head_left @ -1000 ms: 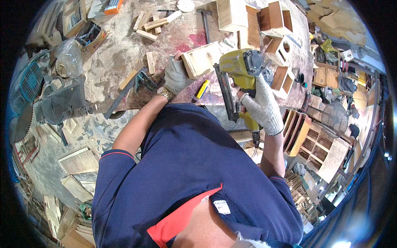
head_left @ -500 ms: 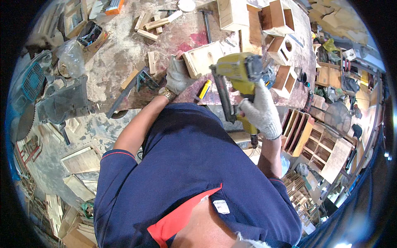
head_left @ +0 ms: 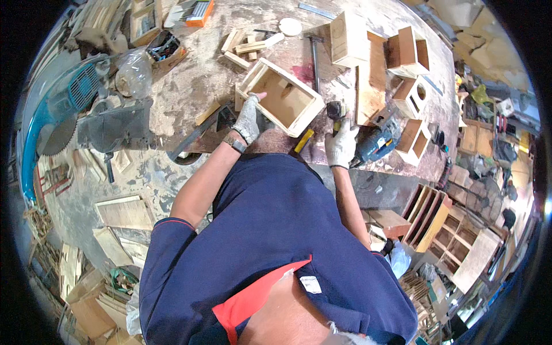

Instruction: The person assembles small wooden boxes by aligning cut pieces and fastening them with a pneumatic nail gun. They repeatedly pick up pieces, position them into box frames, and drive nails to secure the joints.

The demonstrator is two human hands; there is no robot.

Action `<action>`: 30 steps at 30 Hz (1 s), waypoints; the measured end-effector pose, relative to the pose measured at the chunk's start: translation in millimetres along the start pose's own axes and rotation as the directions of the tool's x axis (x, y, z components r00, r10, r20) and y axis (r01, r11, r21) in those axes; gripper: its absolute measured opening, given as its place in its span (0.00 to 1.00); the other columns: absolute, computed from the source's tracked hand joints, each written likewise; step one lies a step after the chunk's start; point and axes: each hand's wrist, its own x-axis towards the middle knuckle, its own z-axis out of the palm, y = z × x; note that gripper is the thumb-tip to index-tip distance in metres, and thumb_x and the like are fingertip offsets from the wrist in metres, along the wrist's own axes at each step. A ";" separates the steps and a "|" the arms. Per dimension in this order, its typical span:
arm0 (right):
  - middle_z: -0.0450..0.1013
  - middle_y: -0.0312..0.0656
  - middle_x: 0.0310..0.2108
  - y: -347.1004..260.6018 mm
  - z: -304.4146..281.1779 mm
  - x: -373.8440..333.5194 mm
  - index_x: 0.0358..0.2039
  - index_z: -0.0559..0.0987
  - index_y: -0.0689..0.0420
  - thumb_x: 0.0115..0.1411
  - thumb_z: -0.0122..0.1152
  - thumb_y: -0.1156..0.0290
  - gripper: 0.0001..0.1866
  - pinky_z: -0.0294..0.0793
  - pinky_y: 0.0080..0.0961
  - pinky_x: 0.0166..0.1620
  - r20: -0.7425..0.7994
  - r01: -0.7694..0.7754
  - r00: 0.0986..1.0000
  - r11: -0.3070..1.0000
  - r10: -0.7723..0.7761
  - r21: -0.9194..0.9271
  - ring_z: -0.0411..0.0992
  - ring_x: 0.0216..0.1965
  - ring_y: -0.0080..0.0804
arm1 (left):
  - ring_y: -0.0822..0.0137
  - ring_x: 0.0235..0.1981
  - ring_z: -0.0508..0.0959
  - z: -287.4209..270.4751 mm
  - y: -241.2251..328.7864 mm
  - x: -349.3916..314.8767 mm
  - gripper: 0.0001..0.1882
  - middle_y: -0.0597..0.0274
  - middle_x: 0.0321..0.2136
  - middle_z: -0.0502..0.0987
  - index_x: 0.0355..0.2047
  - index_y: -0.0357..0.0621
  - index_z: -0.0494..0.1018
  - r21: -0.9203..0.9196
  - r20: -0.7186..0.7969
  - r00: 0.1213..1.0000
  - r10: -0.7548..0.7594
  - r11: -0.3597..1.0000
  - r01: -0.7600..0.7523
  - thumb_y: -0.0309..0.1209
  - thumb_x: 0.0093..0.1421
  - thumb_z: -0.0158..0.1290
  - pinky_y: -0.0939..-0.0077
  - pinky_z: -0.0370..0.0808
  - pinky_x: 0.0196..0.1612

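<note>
My left hand (head_left: 248, 122), in a white knit glove, grips the near left wall of an open wooden box (head_left: 311, 109). The thumb hooks over the rim, and the hollow inside faces up. Just right of the box, my gloved right hand (head_left: 342, 145) is closed on what looks like the nail gun (head_left: 336, 110). Seen from above, only its dark cap and a bit of yellow show; the hand hides the rest. A yellow-handled tool (head_left: 303, 141) lies between my hands at the bench edge. A blue jigsaw (head_left: 378, 141) rests beside my right hand.
A hammer (head_left: 314, 60) and several wood offcuts (head_left: 251, 47) lie behind the box. Small wooden boxes (head_left: 409, 54) line the workbench's right side. At far left stands a blue circular saw machine (head_left: 83, 86). A dark metal square (head_left: 198, 135) sits near the left front edge.
The box has turned so its open side faces up. My right hand has moved forward and down to the bench with the nail gun. The whole view has shifted slightly.
</note>
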 end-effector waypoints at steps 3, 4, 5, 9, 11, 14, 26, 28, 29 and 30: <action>0.63 0.68 0.60 0.2 16.1 -6.9 0.77 0.51 0.42 0.53 0.72 0.65 0.55 0.80 0.49 0.43 0.108 0.013 0.994 0.997 -0.022 0.082 0.79 0.42 0.62 | 0.51 0.56 0.78 6.0 -4.4 -15.4 0.33 0.50 0.58 0.75 0.66 0.42 0.65 -0.052 -0.014 0.996 -0.083 0.995 0.082 0.50 0.68 0.46 0.53 0.75 0.63; 0.64 0.67 0.58 -2.4 14.7 -6.5 0.76 0.56 0.50 0.55 0.72 0.61 0.51 0.79 0.49 0.46 0.139 0.013 0.990 0.993 -0.029 0.117 0.77 0.44 0.62 | 0.51 0.58 0.77 6.7 -7.4 -17.3 0.33 0.49 0.60 0.74 0.67 0.43 0.64 -0.076 -0.008 0.995 -0.096 0.993 0.095 0.52 0.69 0.44 0.52 0.73 0.64; 0.66 0.66 0.58 -6.4 10.8 -7.4 0.74 0.60 0.58 0.63 0.67 0.57 0.43 0.78 0.45 0.49 0.076 0.078 0.993 0.991 -0.086 0.111 0.78 0.46 0.56 | 0.50 0.59 0.76 7.3 -12.3 -17.1 0.34 0.49 0.61 0.72 0.68 0.43 0.62 -0.103 0.010 0.994 -0.107 0.989 0.107 0.53 0.70 0.42 0.50 0.72 0.65; 0.72 0.61 0.59 -39.8 -23.7 3.7 0.74 0.56 0.65 0.69 0.61 0.55 0.43 0.72 0.35 0.58 0.163 -0.057 0.980 0.619 -0.116 0.784 0.75 0.54 0.46 | 0.50 0.63 0.73 7.1 -37.3 5.7 0.37 0.48 0.63 0.71 0.70 0.44 0.60 -0.171 0.128 0.983 -0.131 0.974 0.152 0.57 0.72 0.36 0.47 0.70 0.67; 0.69 0.61 0.62 -64.8 -40.3 1.9 0.76 0.49 0.65 0.56 0.76 0.51 0.59 0.69 0.34 0.63 0.020 0.136 0.981 0.755 -0.194 0.642 0.71 0.60 0.50 | 0.52 0.61 0.75 2.2 -50.1 16.1 0.35 0.50 0.63 0.71 0.69 0.43 0.61 -0.175 0.268 0.938 -0.221 0.946 0.273 0.57 0.73 0.38 0.49 0.74 0.64; 0.66 0.62 0.63 -103.0 -51.0 25.1 0.73 0.56 0.65 0.47 0.80 0.54 0.60 0.72 0.39 0.61 -0.126 0.323 0.945 0.808 -0.301 0.492 0.69 0.62 0.53 | 0.54 0.55 0.79 -4.1 -49.6 32.8 0.33 0.49 0.60 0.74 0.62 0.44 0.68 0.419 0.237 0.929 -0.285 0.893 0.167 0.58 0.71 0.43 0.54 0.78 0.55; 0.71 0.58 0.52 -158.8 -71.3 72.6 0.66 0.70 0.53 0.49 0.76 0.50 0.46 0.79 0.46 0.51 0.089 0.579 0.771 0.752 -0.631 0.316 0.75 0.51 0.60 | 0.47 0.45 0.80 -61.7 35.0 34.4 0.25 0.50 0.44 0.76 0.47 0.47 0.70 0.857 0.353 0.643 0.679 -0.510 0.068 0.35 0.50 0.65 0.53 0.80 0.44; 0.70 0.60 0.54 -150.0 -73.0 78.4 0.69 0.66 0.53 0.49 0.76 0.48 0.49 0.78 0.47 0.53 0.143 0.512 0.798 0.785 -0.585 0.349 0.74 0.54 0.60 | 0.46 0.44 0.80 -58.7 30.8 35.3 0.27 0.51 0.45 0.75 0.47 0.46 0.70 0.857 0.425 0.564 0.708 -0.515 -0.001 0.36 0.49 0.67 0.54 0.80 0.44; 0.69 0.61 0.55 -146.6 -72.5 79.8 0.70 0.65 0.53 0.49 0.76 0.48 0.51 0.78 0.47 0.54 0.195 0.449 0.822 0.818 -0.536 0.359 0.74 0.55 0.60 | 0.46 0.43 0.80 -56.6 26.7 34.2 0.28 0.52 0.45 0.75 0.47 0.46 0.70 0.852 0.465 0.512 0.722 -0.522 -0.039 0.37 0.48 0.69 0.54 0.79 0.44; 0.68 0.63 0.57 -142.2 -73.2 80.9 0.72 0.61 0.52 0.50 0.77 0.48 0.54 0.77 0.46 0.56 0.189 0.477 0.807 0.806 -0.560 0.350 0.73 0.57 0.59 | 0.42 0.45 0.80 -54.6 22.8 32.1 0.27 0.48 0.47 0.76 0.49 0.44 0.71 0.907 0.409 0.588 0.698 -0.381 -0.179 0.35 0.51 0.67 0.51 0.78 0.48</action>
